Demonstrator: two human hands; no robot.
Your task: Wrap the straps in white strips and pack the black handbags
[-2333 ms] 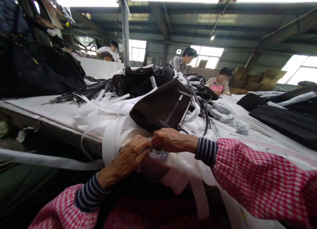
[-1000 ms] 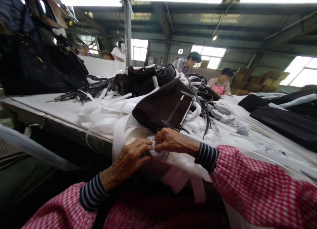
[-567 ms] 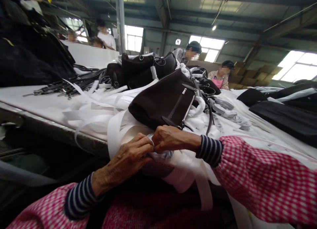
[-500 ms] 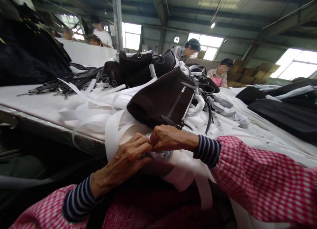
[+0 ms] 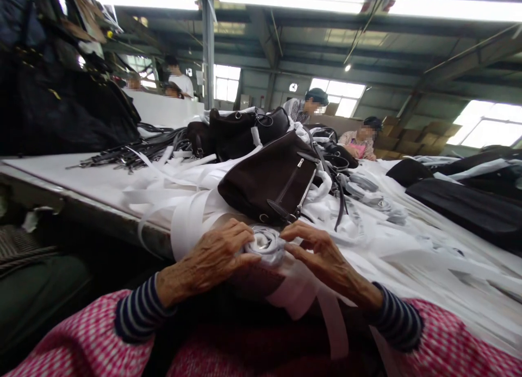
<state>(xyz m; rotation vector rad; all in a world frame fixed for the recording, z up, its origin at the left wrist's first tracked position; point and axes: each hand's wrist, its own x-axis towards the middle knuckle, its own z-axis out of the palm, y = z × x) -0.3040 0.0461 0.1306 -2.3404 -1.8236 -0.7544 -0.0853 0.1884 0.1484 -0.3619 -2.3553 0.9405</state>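
Between my two hands, at the near table edge, is a rolled-up coil wrapped in clear plastic [image 5: 266,243], with a pale spiral at its centre. My left hand [image 5: 210,260] grips the coil from the left, thumb below and fingers above. On the other side, the bent fingertips and thumb of my right hand [image 5: 316,254] press against its right rim. What is rolled inside the plastic I cannot make out clearly. Just beyond lies a dark brown handbag [image 5: 267,178] with a zip. Loose white strips [image 5: 185,224] surround the coil, and some hang over the edge.
More brown bags [image 5: 244,132] are heaped behind. Dark straps with metal clasps [image 5: 134,148] lie at the left, plastic-wrapped coils [image 5: 377,195] at the right. Black pieces [image 5: 465,203] lie far right. Dark bags [image 5: 61,94] hang at the left. Two people [image 5: 305,107] work across the table.
My right hand has moved from close against my left hand to the coil's right side. The coil now shows plainly between both hands. The camera view has tilted up slightly.
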